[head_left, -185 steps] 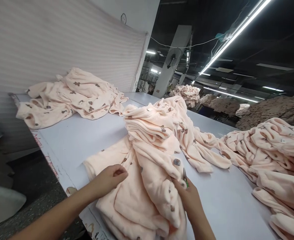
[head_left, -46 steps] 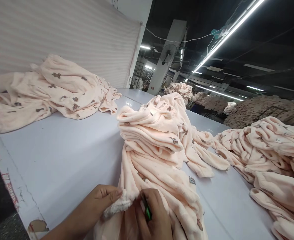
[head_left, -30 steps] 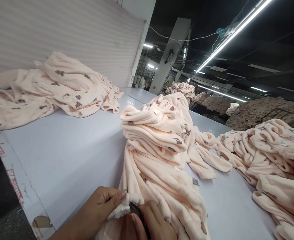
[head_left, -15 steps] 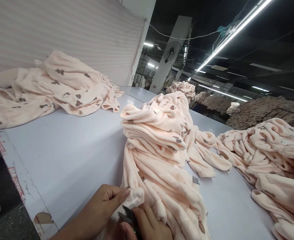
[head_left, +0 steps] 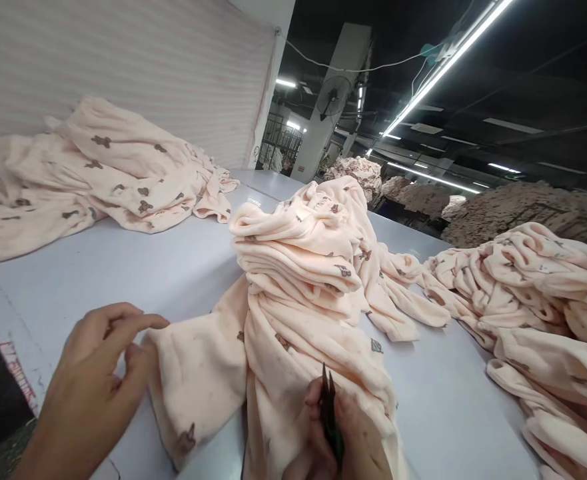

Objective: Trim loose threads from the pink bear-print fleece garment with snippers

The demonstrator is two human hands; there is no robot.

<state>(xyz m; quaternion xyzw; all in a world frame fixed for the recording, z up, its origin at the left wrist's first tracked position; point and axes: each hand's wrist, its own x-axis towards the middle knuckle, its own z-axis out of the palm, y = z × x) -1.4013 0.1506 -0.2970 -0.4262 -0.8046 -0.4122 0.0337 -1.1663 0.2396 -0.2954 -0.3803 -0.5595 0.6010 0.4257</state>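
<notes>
My left hand [head_left: 100,377] is at the left end of a pale pink sleeve-like part [head_left: 200,367] of a plush garment, its thumb and index finger closed about the upper corner. That part stretches out sideways from the heap, with a brown print low on it. Thread snips [head_left: 329,407] with dark pointed blades are in my right hand [head_left: 346,437], tips pointing up and slightly apart. Right below those fingers lies the garment pile [head_left: 303,320], folded in layers at the top and draping toward me. A small blue-grey patch [head_left: 376,346] shows on its right side.
The pale table [head_left: 183,267] carries another heap of printed plush garments [head_left: 123,173] at back left and a larger one [head_left: 548,293] at right. Striped cloth [head_left: 123,60] hangs behind. Farther back are a fan [head_left: 333,97], a pillar and more fabric piles.
My left hand has moved left, drawing the sleeve-like part out from the pile. My right hand with the snips has come away from the white fabric edge and shifted right.
</notes>
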